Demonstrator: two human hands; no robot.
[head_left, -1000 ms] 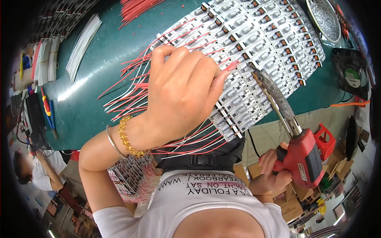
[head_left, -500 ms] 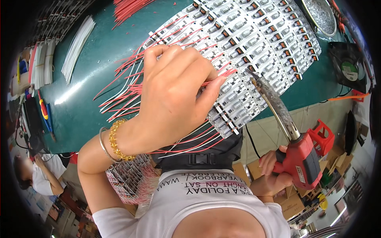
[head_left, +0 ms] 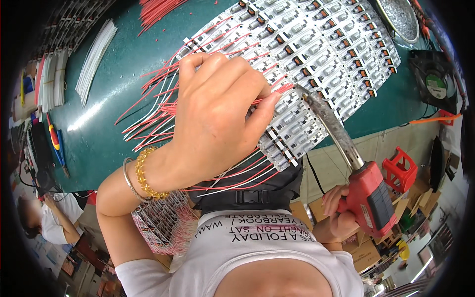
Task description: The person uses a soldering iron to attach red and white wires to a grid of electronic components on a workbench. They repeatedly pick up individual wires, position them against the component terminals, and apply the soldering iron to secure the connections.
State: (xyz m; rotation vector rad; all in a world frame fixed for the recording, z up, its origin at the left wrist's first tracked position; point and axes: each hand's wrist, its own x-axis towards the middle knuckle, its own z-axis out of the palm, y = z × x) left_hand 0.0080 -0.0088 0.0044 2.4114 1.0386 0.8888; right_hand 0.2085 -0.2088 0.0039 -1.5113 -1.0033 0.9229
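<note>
Over the left part of a panel of small circuit boards [head_left: 316, 54] is my left hand [head_left: 222, 106], its thumb and forefinger pinching several red wires [head_left: 283, 90] whose ends stick out to the right. My right hand [head_left: 341, 210] is wrapped round the grip of a red and black soldering gun [head_left: 373, 198]. The dark tip of its long metal barrel is beside the pinched wire ends; whether they touch I cannot tell. Other red and white wires [head_left: 153, 119] trail leftward from the boards and past my left wrist.
White wires [head_left: 96, 62] and red wires [head_left: 158, 12] lie in bundles on the green tabletop [head_left: 118, 54]. A round metal tin [head_left: 400, 20] and a black fan [head_left: 434, 81] stand at the right. A screwdriver [head_left: 53, 137] lies at the left edge; a person [head_left: 57, 218] is beyond.
The soldering gun has moved left and slightly up, bringing its tip close to the red wire ends. My left hand keeps its pinch almost in place.
</note>
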